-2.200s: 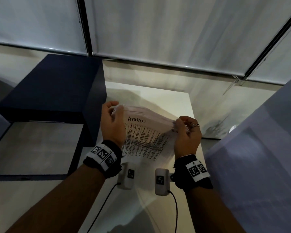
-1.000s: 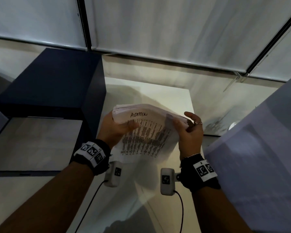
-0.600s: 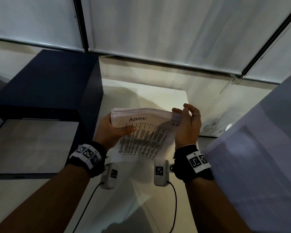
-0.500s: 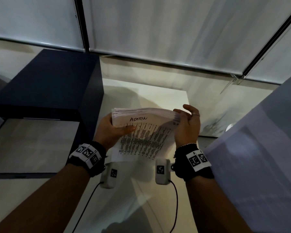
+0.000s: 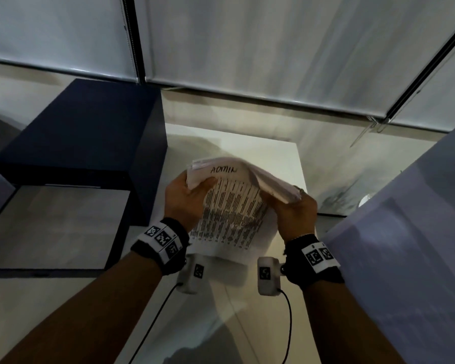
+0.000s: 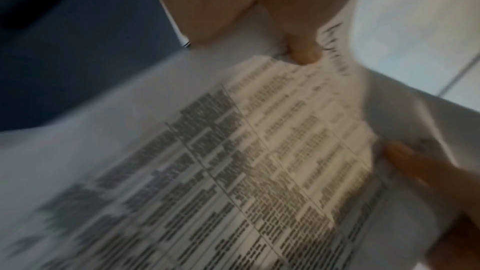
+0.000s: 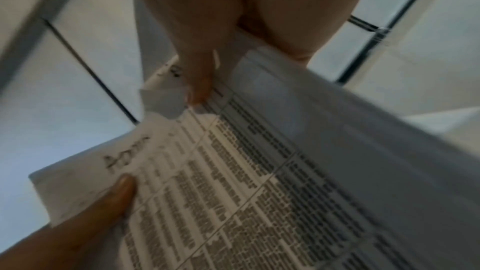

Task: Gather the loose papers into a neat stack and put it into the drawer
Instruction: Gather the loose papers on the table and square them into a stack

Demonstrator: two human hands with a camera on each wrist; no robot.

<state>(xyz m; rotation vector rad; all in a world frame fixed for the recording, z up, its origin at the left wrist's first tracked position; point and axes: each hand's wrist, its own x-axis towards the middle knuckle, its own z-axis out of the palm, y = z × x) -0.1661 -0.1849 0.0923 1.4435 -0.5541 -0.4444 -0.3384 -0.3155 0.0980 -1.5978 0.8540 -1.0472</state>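
A thick stack of printed papers (image 5: 231, 200), its top sheet a table headed "ADMIN" in handwriting, is held up above a white table (image 5: 279, 158). My left hand (image 5: 187, 198) grips its upper left corner, thumb on the front sheet. My right hand (image 5: 292, 214) grips the right edge, where the sheets bend and curl over the fingers. In the left wrist view the papers (image 6: 259, 161) fill the frame, blurred, with my left hand's thumb (image 6: 301, 48) pressed on them. The right wrist view shows the papers (image 7: 233, 182) pinched by the right hand's thumb (image 7: 197, 85).
A dark blue cabinet (image 5: 84, 132) stands to the left of the table, with a grey surface (image 5: 53, 227) in front of it. White blinds (image 5: 273, 43) hang behind. A pale blue-grey panel (image 5: 405, 245) stands close on the right.
The stack has tilted, its right side dropping and curling. My right hand moved from flat against the right edge to a lower grip on it. The left hand kept its hold.
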